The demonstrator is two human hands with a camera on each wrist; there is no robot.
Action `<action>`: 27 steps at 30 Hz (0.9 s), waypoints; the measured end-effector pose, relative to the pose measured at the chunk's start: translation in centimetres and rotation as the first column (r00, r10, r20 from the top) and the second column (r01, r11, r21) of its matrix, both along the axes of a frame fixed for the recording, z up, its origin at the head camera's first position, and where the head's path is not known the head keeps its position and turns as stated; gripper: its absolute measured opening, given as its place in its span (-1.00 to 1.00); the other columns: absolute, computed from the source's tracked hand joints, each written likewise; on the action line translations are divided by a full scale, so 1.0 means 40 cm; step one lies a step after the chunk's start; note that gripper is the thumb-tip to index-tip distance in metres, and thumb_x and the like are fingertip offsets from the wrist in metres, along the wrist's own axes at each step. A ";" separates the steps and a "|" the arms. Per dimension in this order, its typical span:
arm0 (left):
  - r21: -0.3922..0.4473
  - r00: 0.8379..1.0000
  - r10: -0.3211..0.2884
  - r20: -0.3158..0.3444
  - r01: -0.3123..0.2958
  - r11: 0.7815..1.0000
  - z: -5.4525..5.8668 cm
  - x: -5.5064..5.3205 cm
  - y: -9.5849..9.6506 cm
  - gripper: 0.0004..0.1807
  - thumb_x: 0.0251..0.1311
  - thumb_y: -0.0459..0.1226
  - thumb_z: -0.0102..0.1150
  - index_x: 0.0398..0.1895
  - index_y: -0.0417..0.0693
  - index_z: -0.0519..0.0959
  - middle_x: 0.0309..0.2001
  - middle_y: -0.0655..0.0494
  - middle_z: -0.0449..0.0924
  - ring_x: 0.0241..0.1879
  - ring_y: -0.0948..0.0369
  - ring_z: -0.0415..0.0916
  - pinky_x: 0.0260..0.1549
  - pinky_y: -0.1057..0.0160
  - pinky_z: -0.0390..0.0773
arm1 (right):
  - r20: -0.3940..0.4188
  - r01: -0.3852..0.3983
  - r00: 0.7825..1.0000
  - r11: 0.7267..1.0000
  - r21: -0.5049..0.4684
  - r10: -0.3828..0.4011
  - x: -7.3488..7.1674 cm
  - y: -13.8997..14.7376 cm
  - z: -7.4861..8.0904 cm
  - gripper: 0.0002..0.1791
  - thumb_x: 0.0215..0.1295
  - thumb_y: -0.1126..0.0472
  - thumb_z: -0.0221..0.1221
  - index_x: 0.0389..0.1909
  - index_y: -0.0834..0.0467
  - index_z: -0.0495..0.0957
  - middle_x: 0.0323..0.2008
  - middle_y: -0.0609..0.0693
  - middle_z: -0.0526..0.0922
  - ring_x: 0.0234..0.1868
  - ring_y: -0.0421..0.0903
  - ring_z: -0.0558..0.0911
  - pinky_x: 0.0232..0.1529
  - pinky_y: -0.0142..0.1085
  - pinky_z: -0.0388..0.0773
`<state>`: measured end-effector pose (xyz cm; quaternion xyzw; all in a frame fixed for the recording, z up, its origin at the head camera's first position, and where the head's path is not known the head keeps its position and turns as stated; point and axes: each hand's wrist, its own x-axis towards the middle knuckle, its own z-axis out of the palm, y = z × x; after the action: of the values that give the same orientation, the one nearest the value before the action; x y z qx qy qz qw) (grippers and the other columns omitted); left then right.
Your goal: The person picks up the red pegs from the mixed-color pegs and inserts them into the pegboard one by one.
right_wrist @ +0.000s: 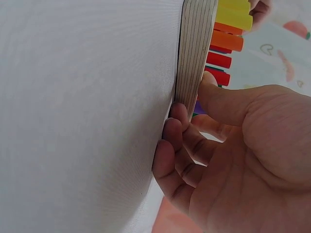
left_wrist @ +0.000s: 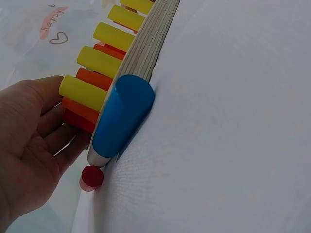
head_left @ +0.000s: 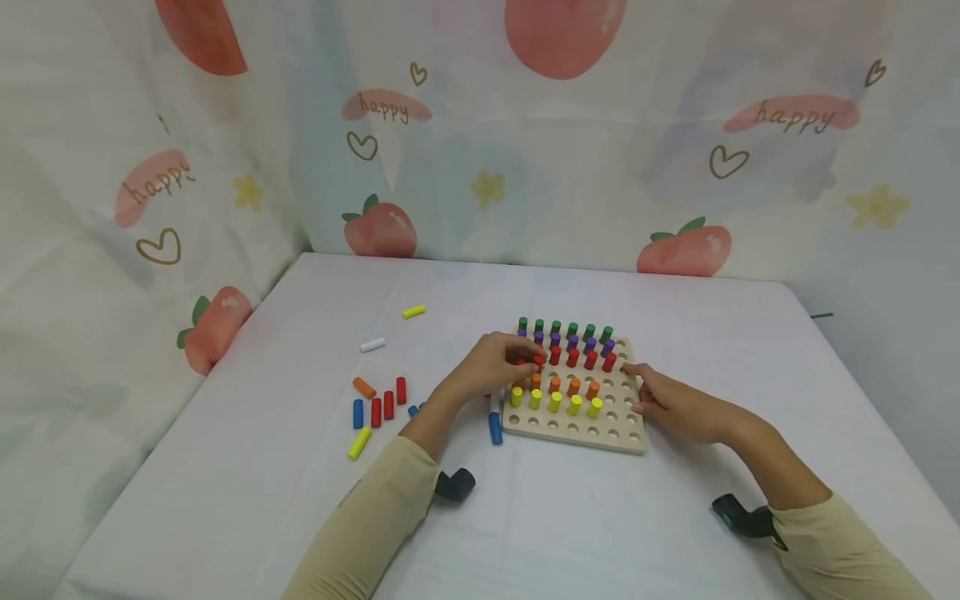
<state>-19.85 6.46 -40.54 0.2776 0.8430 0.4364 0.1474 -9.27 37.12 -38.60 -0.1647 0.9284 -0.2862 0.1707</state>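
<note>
A wooden pegboard (head_left: 577,435) lies on the table with rows of green, purple, red, orange and yellow pegs standing in its holes. Over the left end of the red row, my left hand (head_left: 491,364) pinches a red peg (head_left: 539,360); its lower part is hidden. At the board's right edge my right hand (head_left: 682,406) grips the wood, with the thumb (right_wrist: 218,99) on top and the fingers against the side. Along the board's left side lie a blue peg (left_wrist: 124,114) and a white peg (head_left: 495,403), close to a loose red peg (left_wrist: 92,177).
Left of the board lie loose pegs: an orange peg (head_left: 364,387), a blue peg (head_left: 357,413), several red pegs (head_left: 388,405) and a yellow peg (head_left: 359,442). Farther back are a white peg (head_left: 372,344) and a yellow peg (head_left: 414,312). A printed cloth hangs behind the table.
</note>
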 end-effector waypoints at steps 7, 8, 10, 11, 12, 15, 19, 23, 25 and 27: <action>-0.002 1.000 -0.014 0.003 0.014 1.000 0.001 -0.002 -0.002 -0.73 0.38 -0.29 0.33 0.10 0.05 0.74 -0.09 0.28 0.67 -0.12 0.25 0.53 -0.07 0.38 0.57 | 0.007 0.003 1.000 1.000 -0.001 -0.003 0.001 -0.004 0.005 -0.26 0.59 0.16 0.11 0.53 0.38 -0.03 -0.25 0.00 0.38 -0.19 -0.09 0.44 -0.21 -0.31 0.49; -0.002 1.000 -0.014 0.005 0.014 1.000 0.001 -0.002 -0.003 -0.73 0.39 -0.29 0.33 0.11 0.05 0.74 -0.09 0.27 0.67 -0.12 0.24 0.53 -0.08 0.37 0.57 | 0.005 0.003 1.000 1.000 0.000 -0.003 0.002 -0.003 0.006 -0.27 0.59 0.16 0.11 0.53 0.38 -0.03 -0.25 0.00 0.38 -0.19 -0.09 0.44 -0.21 -0.31 0.49; -0.002 1.000 -0.014 0.008 0.015 1.000 0.002 -0.004 -0.002 -0.73 0.39 -0.29 0.33 0.11 0.06 0.74 -0.10 0.27 0.67 -0.13 0.24 0.53 -0.09 0.37 0.58 | 0.002 0.003 1.000 1.000 0.000 -0.003 0.002 -0.002 0.008 -0.26 0.58 0.17 0.11 0.53 0.39 -0.03 -0.25 0.00 0.38 -0.20 -0.09 0.44 -0.22 -0.31 0.49; -0.003 1.000 -0.014 0.009 0.014 1.000 0.002 -0.004 -0.002 -0.73 0.39 -0.28 0.33 0.11 0.06 0.75 -0.10 0.27 0.67 -0.13 0.24 0.54 -0.09 0.37 0.58 | 0.003 0.003 1.000 1.000 0.000 -0.003 0.002 -0.002 0.008 -0.27 0.59 0.17 0.11 0.52 0.39 -0.03 -0.25 0.00 0.37 -0.19 -0.09 0.44 -0.21 -0.31 0.49; -0.004 1.000 -0.014 0.009 0.014 1.000 0.002 -0.005 -0.002 -0.73 0.39 -0.28 0.34 0.10 0.07 0.75 -0.10 0.27 0.67 -0.13 0.24 0.54 -0.10 0.37 0.58 | 0.001 0.002 1.000 1.000 0.001 -0.002 0.002 -0.001 0.008 -0.27 0.59 0.17 0.11 0.52 0.39 -0.03 -0.25 0.01 0.37 -0.19 -0.09 0.44 -0.21 -0.31 0.49; -0.008 1.000 -0.012 0.015 0.012 1.000 -0.001 -0.007 0.000 -0.74 0.38 -0.27 0.34 0.10 0.08 0.75 -0.11 0.28 0.67 -0.13 0.25 0.54 -0.10 0.37 0.58 | 0.005 0.005 1.000 1.000 0.003 -0.005 0.002 -0.001 0.008 -0.27 0.59 0.16 0.11 0.53 0.39 -0.03 -0.25 0.00 0.37 -0.19 -0.09 0.43 -0.21 -0.31 0.49; -0.011 1.000 -0.016 0.023 0.016 1.000 -0.001 -0.008 -0.001 -0.73 0.39 -0.27 0.33 0.11 0.08 0.75 -0.10 0.28 0.67 -0.13 0.24 0.54 -0.09 0.37 0.58 | 0.006 0.009 1.000 1.000 0.006 -0.009 0.000 -0.002 0.007 -0.27 0.59 0.16 0.11 0.53 0.38 -0.03 -0.25 0.00 0.37 -0.19 -0.08 0.43 -0.21 -0.31 0.48; -0.012 0.999 -0.035 0.018 0.036 0.999 0.002 -0.008 -0.005 -0.74 0.40 -0.27 0.32 0.11 0.07 0.75 -0.08 0.27 0.68 -0.13 0.24 0.55 -0.10 0.38 0.59 | 0.004 0.009 1.000 1.000 0.005 -0.009 0.000 -0.003 0.006 -0.26 0.59 0.16 0.11 0.53 0.38 -0.03 -0.25 0.00 0.37 -0.19 -0.09 0.43 -0.22 -0.31 0.48; -0.016 0.999 -0.047 0.011 0.048 0.999 0.002 -0.009 -0.006 -0.74 0.41 -0.27 0.32 0.10 0.08 0.75 -0.07 0.27 0.68 -0.14 0.25 0.55 -0.10 0.39 0.59 | 0.005 0.010 1.000 1.000 0.002 -0.010 0.001 -0.004 0.005 -0.26 0.59 0.16 0.11 0.53 0.38 -0.03 -0.25 0.00 0.37 -0.19 -0.08 0.44 -0.22 -0.31 0.48; -0.021 0.998 -0.063 0.000 0.063 0.998 0.003 -0.010 -0.008 -0.75 0.42 -0.26 0.31 0.10 0.08 0.75 -0.05 0.26 0.68 -0.13 0.26 0.56 -0.10 0.40 0.59 | 0.006 0.010 1.000 1.000 0.002 -0.010 0.001 -0.004 0.005 -0.26 0.59 0.17 0.11 0.53 0.38 -0.03 -0.25 0.00 0.38 -0.19 -0.08 0.44 -0.22 -0.31 0.48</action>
<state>-20.27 6.15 -40.42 0.3024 0.8385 0.4227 0.1638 -9.23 36.97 -38.41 -0.1592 0.9289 -0.2864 0.1723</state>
